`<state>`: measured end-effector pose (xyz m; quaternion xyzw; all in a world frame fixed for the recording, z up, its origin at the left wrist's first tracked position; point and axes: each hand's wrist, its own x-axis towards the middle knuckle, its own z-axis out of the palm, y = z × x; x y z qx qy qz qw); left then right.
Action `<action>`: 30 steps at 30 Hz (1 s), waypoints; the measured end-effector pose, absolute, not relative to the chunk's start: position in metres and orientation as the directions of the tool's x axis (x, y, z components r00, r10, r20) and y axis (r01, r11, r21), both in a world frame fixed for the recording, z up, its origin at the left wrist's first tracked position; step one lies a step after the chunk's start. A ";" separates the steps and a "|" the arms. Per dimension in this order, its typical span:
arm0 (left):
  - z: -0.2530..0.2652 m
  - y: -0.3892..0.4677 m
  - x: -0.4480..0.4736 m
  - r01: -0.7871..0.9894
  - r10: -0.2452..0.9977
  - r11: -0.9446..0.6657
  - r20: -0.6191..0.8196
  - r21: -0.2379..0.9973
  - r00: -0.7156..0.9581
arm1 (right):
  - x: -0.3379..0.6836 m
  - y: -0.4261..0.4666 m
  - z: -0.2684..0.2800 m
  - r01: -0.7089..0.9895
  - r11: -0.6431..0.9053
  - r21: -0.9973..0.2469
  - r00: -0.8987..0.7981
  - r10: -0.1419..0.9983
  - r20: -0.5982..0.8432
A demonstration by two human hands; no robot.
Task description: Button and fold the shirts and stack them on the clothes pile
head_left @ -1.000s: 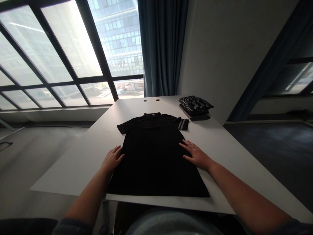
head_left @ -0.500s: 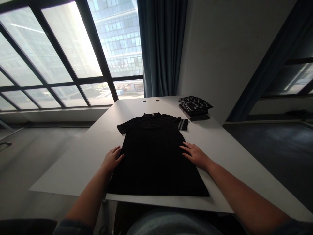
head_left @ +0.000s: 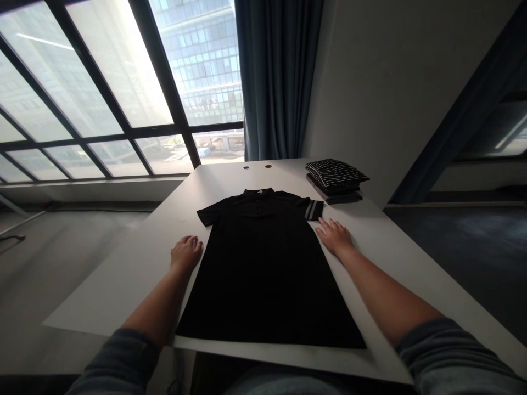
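Note:
A black short-sleeved polo shirt (head_left: 263, 274) lies spread flat on the white table (head_left: 123, 274), its collar at the far end and its hem near the front edge. Two light grey stripes cross its right sleeve (head_left: 315, 209). My left hand (head_left: 186, 253) rests on the table just beside the shirt's left side, holding nothing, its fingers loosely bent. Near the striped sleeve, below its cuff, my right hand (head_left: 334, 236) is open with fingers spread. Its fingertips are close to the sleeve; whether they touch the fabric I cannot tell.
A stack of folded dark clothes (head_left: 336, 178), topped by a white-striped black one, sits at the table's far right. Two round holes (head_left: 268, 166) show near the far edge. Behind stand a blue curtain (head_left: 278, 82) and large windows (head_left: 119, 71).
Both hands have moved away from me, off the shirt's sides. My right hand has come up near the striped sleeve; my left has shifted slightly outward. The shirt still lies flat.

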<state>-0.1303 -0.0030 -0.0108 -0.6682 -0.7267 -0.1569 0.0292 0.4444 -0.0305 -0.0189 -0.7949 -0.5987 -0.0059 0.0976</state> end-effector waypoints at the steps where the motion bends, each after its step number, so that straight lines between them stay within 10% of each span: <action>1: -0.011 0.003 -0.130 0.979 0.961 0.071 0.250 0.190 -0.118 | 0.446 -0.024 -0.019 0.949 -0.275 -0.153 0.295 0.948 0.124; 30: -0.008 0.125 -0.120 0.977 0.975 0.080 0.189 0.196 -0.118 | 0.458 0.044 -0.024 0.922 -0.256 -0.290 0.330 0.913 0.240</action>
